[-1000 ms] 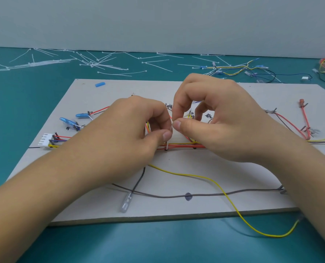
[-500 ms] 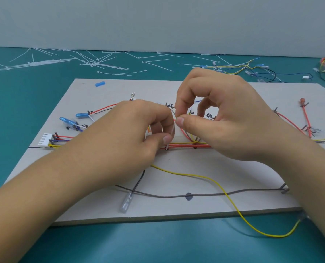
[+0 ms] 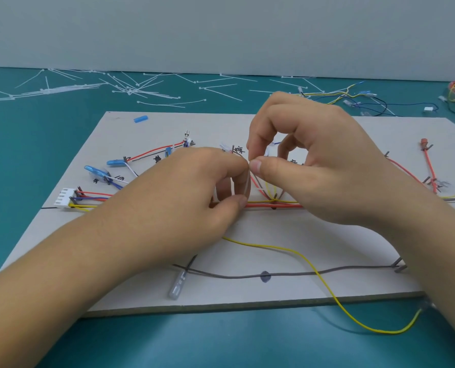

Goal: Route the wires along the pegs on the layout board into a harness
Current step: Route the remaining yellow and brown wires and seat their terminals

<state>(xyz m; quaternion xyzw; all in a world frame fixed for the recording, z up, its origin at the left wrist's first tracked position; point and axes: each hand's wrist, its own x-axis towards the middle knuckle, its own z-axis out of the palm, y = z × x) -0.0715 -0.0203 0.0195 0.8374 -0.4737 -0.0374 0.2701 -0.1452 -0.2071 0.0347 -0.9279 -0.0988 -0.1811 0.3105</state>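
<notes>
**Pinching a white tie (image 3: 246, 185) over the wire bundle (image 3: 274, 205)**

At the board's (image 3: 247, 293) left edge a white plug (image 3: 64, 198) is lying flat, its coloured leads running right under the left hand (image 3: 178, 197). That hand is curling thumb and fingers together, pinching the lower part of the white tie, which is standing up from the red and yellow wire bundle at mid-board. The right hand (image 3: 319, 168) is pinching the tie's top end between thumb and forefinger, its other fingers arching above. A loose yellow wire (image 3: 314, 266) is trailing off the front edge to the right.
</notes>
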